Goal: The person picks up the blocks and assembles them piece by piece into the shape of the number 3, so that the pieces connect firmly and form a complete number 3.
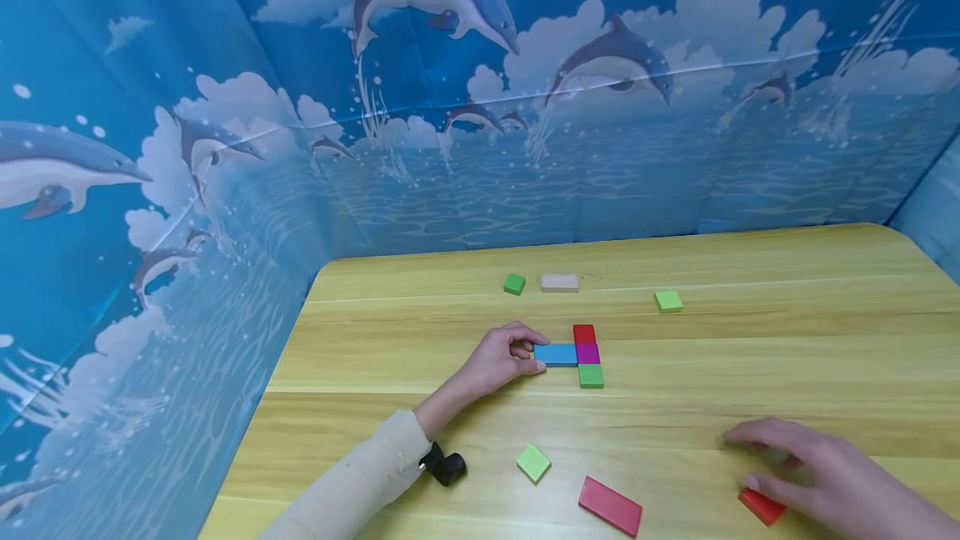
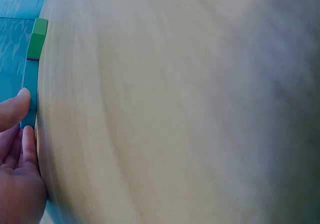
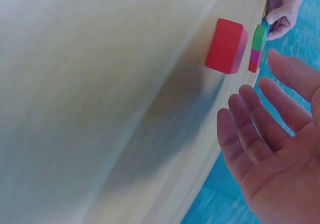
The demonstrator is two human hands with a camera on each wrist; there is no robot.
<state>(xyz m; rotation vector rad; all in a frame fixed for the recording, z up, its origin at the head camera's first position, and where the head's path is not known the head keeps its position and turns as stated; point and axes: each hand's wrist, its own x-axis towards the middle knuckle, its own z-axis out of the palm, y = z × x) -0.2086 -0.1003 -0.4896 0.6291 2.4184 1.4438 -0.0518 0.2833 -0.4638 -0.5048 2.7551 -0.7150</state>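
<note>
On the table my left hand (image 1: 501, 361) pinches the left end of a flat blue block (image 1: 557, 355), thumb at the near corner and index finger at the far one. The block's right end meets a purple square block (image 1: 587, 354), which lies in a short column between a red block (image 1: 584, 334) and a green block (image 1: 591, 376). At the lower right, my right hand (image 1: 813, 473) hovers with spread, relaxed fingers over a red block (image 1: 762, 507). In the right wrist view this red block (image 3: 226, 47) lies apart from the fingertips.
Toward the back lie a dark green block (image 1: 514, 284), a pale pinkish block (image 1: 560, 283) and a light green block (image 1: 668, 301). Nearer me are another light green block (image 1: 533, 463) and a long red block (image 1: 611, 507). A dolphin-print curtain (image 1: 480, 173) borders the table.
</note>
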